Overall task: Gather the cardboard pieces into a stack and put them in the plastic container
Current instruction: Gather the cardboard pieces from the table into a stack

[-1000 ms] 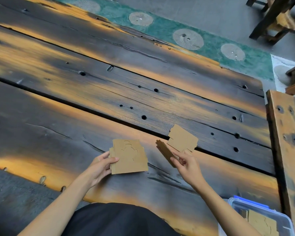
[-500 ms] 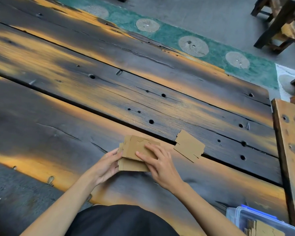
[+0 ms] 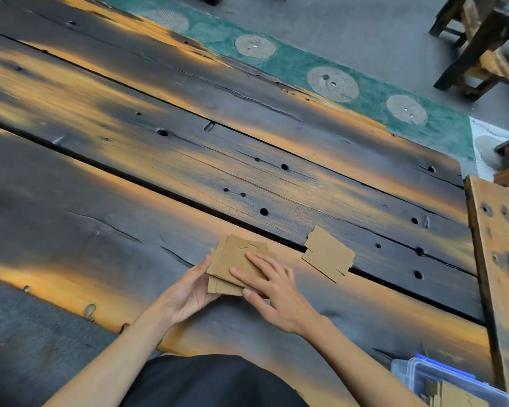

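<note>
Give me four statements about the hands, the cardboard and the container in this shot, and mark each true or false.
1. Both hands are on the cardboard stack. True: the left hand steadies its edge and the right hand lies flat on top.
2. Every cardboard piece is already in the stack. False: a loose cardboard piece lies apart on the table, right of the stack.
3. The plastic container is empty. False: cardboard shows inside it.
4. The stack's edges are uneven. True: the pieces sit fanned out.
</note>
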Available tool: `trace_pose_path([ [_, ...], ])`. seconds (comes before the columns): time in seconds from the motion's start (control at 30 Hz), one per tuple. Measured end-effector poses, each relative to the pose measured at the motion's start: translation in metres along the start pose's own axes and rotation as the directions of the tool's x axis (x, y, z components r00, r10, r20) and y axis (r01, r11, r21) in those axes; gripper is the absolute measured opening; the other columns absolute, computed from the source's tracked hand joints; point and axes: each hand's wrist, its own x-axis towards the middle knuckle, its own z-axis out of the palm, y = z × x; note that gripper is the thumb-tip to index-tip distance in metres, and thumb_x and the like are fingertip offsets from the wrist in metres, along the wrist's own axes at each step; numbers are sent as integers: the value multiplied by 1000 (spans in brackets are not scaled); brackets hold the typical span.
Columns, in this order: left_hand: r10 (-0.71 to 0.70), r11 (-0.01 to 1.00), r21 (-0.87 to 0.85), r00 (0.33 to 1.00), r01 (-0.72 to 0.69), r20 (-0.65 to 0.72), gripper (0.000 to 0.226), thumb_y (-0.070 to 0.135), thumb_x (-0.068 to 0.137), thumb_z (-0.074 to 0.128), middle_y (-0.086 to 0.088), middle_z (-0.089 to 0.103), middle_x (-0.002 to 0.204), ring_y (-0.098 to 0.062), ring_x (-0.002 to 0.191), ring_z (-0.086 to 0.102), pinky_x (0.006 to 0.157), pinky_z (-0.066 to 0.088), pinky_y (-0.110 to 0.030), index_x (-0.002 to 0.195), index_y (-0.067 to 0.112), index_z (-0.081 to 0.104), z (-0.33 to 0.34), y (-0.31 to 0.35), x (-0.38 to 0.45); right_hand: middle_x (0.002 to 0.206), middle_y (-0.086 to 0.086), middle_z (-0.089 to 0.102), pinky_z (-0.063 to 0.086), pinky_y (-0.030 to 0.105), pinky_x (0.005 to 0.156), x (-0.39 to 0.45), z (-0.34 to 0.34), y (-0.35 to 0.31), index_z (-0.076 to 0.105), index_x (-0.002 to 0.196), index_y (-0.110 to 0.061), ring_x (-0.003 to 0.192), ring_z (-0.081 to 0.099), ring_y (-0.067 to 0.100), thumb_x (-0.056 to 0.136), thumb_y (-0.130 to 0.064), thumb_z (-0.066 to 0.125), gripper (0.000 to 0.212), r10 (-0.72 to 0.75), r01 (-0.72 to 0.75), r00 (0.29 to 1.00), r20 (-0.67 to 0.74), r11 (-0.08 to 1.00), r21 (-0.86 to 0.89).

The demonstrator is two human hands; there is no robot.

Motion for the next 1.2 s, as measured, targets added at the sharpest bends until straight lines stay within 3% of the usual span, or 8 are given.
trace_pose_path([
  [0.13,0,995,95,1000,1,-13,55,36,97,62,-24,51,147,-34,123,55,105,49,-47,147,15,50,0,4,0,169,-15,11,17,39,113,-1,3,0,23,149,-64,153,6,8,106,-55,32,45,-13,13,999,32,1000,-9],
  [0.27,-29,992,121,997,37,-67,60,24,90,59,-26,49,140,-39,117,48,98,50,-48,148,13,47,0,9,4,169,-17,8,21,42,112,-2,8,1,23,150,-63,153,10,12,103,-59,35,48,-26,29,999,29,997,-77],
  [0.4,-27,972,228,995,49,-96,59,22,88,62,-27,56,139,-47,124,51,112,36,-63,143,7,51,2,7,11,170,-13,11,25,44,110,-1,14,-1,27,150,-59,153,15,19,102,-53,41,50,-12,13,1000,15,992,-126],
  [0.67,-13,942,328,985,69,-170,44,6,93,57,-29,63,132,-39,114,63,88,60,-49,137,5,55,13,-5,32,170,-11,11,21,43,112,-12,20,11,31,150,-57,154,13,22,101,-47,40,51,78,-74,997,21,985,-153],
  [0.87,-17,899,423,973,116,-230,38,2,95,53,-23,70,123,-36,109,67,87,59,-51,132,8,60,24,-21,51,169,-12,13,13,37,114,-27,18,28,39,149,-50,154,10,19,101,-47,44,49,117,-115,993,9,989,-87],
  [1.0,12,861,488,953,145,-304,39,0,92,54,-22,71,121,-34,105,67,97,53,-59,128,12,64,29,-29,65,166,-14,25,22,36,113,-38,13,49,52,144,-43,152,18,13,101,-47,47,43,165,-163,985,-39,985,49],
  [1.1,15,860,483,940,162,-341,38,0,92,54,-17,73,115,-30,100,68,89,58,-56,127,12,65,30,-30,75,154,-8,47,32,32,115,-48,8,77,64,134,-27,144,39,13,101,-24,55,34,279,-233,936,-214,948,219],
  [1.2,16,872,462,932,164,-361,37,0,92,53,-16,72,113,-28,97,67,80,62,-50,125,10,65,32,-30,84,133,-7,65,46,36,107,-56,3,114,67,127,-18,125,58,12,98,-9,55,33,542,-395,771,-335,819,416],
])
